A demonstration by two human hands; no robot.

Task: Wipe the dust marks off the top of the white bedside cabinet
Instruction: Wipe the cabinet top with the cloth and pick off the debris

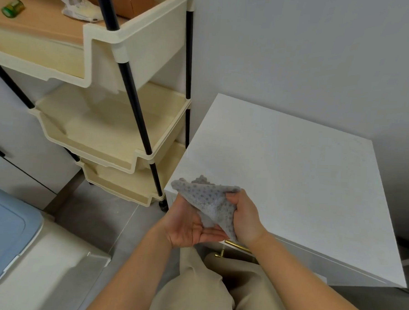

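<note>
Wiping seems unstarted: right hand point(245, 216) grips the grey dotted cloth point(208, 200), left hand point(188, 227) lies flat, palm-up beneath it, both just above the near corner of the apparently untouched white bedside cabinet point(292, 183).

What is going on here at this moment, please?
A person holds a grey dotted cloth in both hands, over the near left corner of the white bedside cabinet. The right hand grips the cloth, while the left hand lies palm up under it. The cloth is not laid on the cabinet top yet. A cream plastic shelf trolley stands beside the cabinet.
</note>
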